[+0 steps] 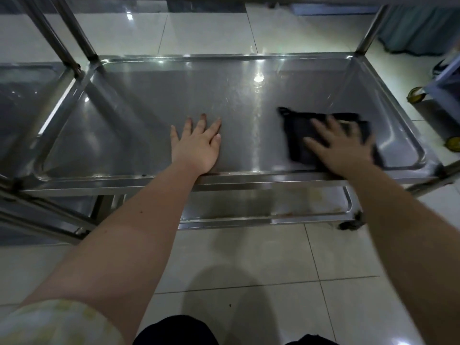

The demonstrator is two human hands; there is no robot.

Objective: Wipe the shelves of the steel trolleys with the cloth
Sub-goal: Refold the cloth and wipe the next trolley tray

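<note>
Right grip [341, 145] pressing a dark cloth [296, 138] flat on a steel trolley shelf [149, 108].
Fingers spread, right of centre; left grip [199, 145] rests spread and flat on bare steel at centre.

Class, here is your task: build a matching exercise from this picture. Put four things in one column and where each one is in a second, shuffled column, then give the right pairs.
Things
1. left hand
2. right hand
3. cloth
4. lower shelf

Places
a. beneath the wiped shelf
b. flat on bare steel
c. spread on top of the cloth
d. right part of the wiped shelf

Pairs: 1-b, 2-c, 3-d, 4-a
</note>
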